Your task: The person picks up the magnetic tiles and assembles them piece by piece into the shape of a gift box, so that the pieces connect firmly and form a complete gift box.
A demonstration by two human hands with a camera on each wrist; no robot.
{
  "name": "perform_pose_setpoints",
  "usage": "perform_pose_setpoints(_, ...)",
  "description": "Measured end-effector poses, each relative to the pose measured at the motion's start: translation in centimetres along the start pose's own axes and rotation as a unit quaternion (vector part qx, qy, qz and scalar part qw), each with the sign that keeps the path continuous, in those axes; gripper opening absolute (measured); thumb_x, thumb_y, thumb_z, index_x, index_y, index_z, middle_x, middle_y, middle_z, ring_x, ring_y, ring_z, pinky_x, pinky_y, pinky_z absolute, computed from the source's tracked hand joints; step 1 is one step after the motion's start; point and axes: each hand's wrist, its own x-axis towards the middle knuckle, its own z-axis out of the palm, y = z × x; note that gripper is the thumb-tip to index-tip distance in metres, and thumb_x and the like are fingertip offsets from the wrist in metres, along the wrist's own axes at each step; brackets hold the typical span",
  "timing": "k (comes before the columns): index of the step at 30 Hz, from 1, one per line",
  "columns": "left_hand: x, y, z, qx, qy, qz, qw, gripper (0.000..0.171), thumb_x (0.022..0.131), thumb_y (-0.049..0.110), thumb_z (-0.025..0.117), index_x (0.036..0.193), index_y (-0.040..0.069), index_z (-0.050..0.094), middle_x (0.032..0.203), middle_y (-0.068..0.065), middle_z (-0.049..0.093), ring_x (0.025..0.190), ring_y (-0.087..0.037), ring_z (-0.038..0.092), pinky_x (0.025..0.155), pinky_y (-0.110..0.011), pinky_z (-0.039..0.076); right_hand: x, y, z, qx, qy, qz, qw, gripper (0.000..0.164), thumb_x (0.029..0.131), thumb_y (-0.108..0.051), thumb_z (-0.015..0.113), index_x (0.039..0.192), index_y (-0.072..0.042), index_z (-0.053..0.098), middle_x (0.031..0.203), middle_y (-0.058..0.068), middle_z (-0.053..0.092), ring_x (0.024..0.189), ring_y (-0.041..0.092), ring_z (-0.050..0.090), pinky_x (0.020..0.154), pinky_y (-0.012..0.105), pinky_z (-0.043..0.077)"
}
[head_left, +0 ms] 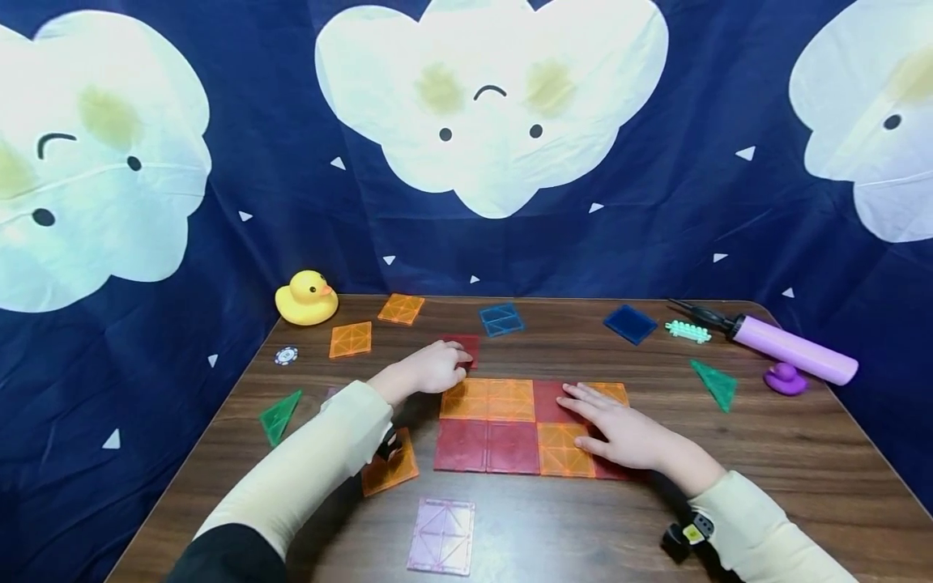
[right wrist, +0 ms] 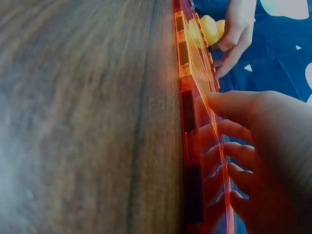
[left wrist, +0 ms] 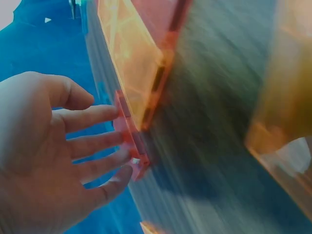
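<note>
Beyond the back edge of a flat two-row block of red [head_left: 461, 446] and orange [head_left: 510, 400] square magnetic tiles, my left hand [head_left: 432, 368] touches a separate red tile [head_left: 470, 347]. In the left wrist view, the fingertips of that left hand [left wrist: 53, 151] lie on this red tile [left wrist: 129, 134], fingers fairly straight and thumb apart. My right hand [head_left: 628, 435] rests flat with spread fingers over the right end of the block, hiding part of its tiles. From the right wrist, the fingers of the right hand [right wrist: 278, 141] touch the tiles' upper surface.
Near the left forearm lie a loose orange tile [head_left: 399, 468] and a clear purple tile [head_left: 441, 536]. Farther back are a yellow duck [head_left: 307, 300], two orange tiles, blue tiles [head_left: 630, 324] and a poker chip [head_left: 286, 355]. A purple pump [head_left: 794, 348] and purple duck [head_left: 785, 379] stand right.
</note>
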Motion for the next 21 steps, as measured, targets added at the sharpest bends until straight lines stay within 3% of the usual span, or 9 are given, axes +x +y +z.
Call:
perform_pose_setpoints(5,0.8,1.4,0.0,-0.006,0.005,0.011,0.9999,0.037,0.102,0.014,0.052,0.134,0.001,0.066,0.139,-0.018,0.059,0.133,-0.033,0.051,0.113,-0.044,0.037,0.0,0.2,0.3,0.001,0.007,-0.001,1.0,0.064,0.103,-0.034,0.061,0.158,-0.01,0.04,0.165,0.017,0.027,0.15,0.043,0.024,0.114,0.063,0.028)
perform_pose_setpoints(21,2.9,5.8,0.6,0.016,-0.02,0.016,0.9995,0.045,0.102,0.023,0.055,0.144,0.008,0.059,0.151,-0.014,0.05,0.14,-0.03,0.043,0.117,-0.039,0.032,-0.1,0.6,0.6,0.01,0.008,0.007,1.0,0.064,0.103,-0.036,0.06,0.158,-0.011,0.04,0.165,0.016,0.026,0.15,0.042,0.024,0.115,0.063,0.026)
